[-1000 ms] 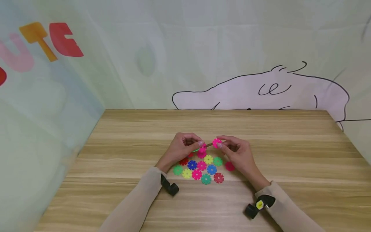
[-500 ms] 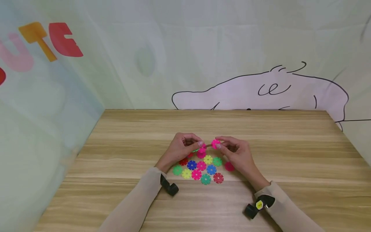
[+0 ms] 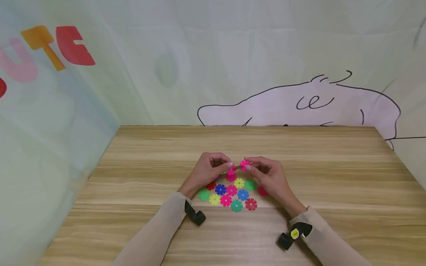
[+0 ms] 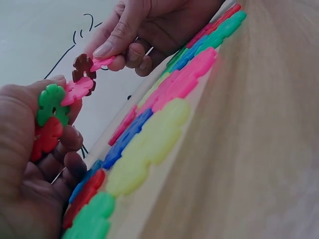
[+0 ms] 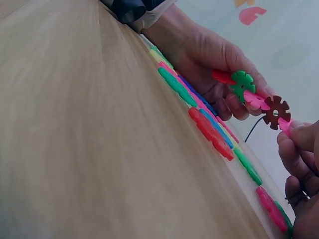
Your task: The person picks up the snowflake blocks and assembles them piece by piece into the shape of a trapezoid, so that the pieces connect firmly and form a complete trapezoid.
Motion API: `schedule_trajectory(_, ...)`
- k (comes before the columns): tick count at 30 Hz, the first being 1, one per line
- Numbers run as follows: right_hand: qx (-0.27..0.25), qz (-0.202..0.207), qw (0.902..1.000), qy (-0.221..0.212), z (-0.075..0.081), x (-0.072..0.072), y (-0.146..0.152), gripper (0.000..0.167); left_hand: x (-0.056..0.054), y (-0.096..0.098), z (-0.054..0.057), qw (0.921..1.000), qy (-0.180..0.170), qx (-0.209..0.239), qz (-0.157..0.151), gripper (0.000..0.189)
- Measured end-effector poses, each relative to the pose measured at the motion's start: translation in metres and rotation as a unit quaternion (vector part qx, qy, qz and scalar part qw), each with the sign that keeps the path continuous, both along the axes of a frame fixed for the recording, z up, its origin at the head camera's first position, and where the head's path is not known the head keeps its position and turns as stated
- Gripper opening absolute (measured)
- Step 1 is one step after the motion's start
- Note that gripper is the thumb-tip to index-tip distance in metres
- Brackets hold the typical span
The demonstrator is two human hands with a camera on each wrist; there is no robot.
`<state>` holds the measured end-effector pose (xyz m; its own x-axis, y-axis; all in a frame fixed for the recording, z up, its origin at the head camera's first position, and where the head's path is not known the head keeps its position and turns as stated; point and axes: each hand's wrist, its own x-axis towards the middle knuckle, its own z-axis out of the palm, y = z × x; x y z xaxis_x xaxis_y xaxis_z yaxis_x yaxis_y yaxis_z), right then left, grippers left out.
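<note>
My left hand (image 3: 207,170) holds a short chain of notched plastic discs above the table. In the left wrist view, the chain runs from a red disc (image 4: 47,138) through a green disc (image 4: 48,102) and a pink disc (image 4: 77,91) to a brown disc (image 4: 81,63). Between thumb and fingertips, my right hand (image 3: 270,176) pinches another pink disc (image 3: 244,165). That disc meets the brown one's edge in both wrist views; whether it sits in a notch I cannot tell. My left fingers partly cover the red and green discs.
Below the hands, several loose notched discs lie flat in rows on the wooden table (image 3: 159,232), among them a yellow disc (image 3: 239,183), a dark blue disc (image 3: 220,189) and a red disc (image 3: 251,204). A pink disc (image 3: 262,191) lies partly under my right hand.
My right hand has shifted slightly left with its pink disc, narrowing the gap to the chain. My left hand has stayed almost still.
</note>
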<state>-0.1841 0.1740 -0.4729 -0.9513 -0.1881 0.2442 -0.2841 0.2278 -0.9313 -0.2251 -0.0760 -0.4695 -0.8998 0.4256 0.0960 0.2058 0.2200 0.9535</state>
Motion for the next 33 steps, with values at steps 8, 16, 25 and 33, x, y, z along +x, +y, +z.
schedule_trajectory(8, -0.006, -0.003, 1.0000, 0.007, 0.0003, -0.0006, -0.0020, 0.028, 0.0004, -0.0001, 0.0001, 0.9999, 0.010, 0.012, 0.003, 0.014)
schedule_trajectory(16, -0.008, -0.007, 0.9997, 0.020, 0.0029, 0.0010, -0.0020, 0.031, 0.0011, 0.0014, -0.0004, 0.9992, 0.023, 0.023, 0.024, 0.015)
schedule_trajectory(25, -0.038, 0.013, 0.9989, 0.024, 0.0037, 0.0010, -0.0017, 0.034, 0.0010, -0.0001, 0.0033, 0.9995, 0.002, 0.029, 0.009, 0.018)
schedule_trajectory(33, -0.042, 0.006, 0.9989, 0.019, 0.0038, 0.0021, -0.0005, 0.032, 0.0020, -0.0008, 0.0039, 0.9990, -0.016, 0.041, -0.010, 0.023)
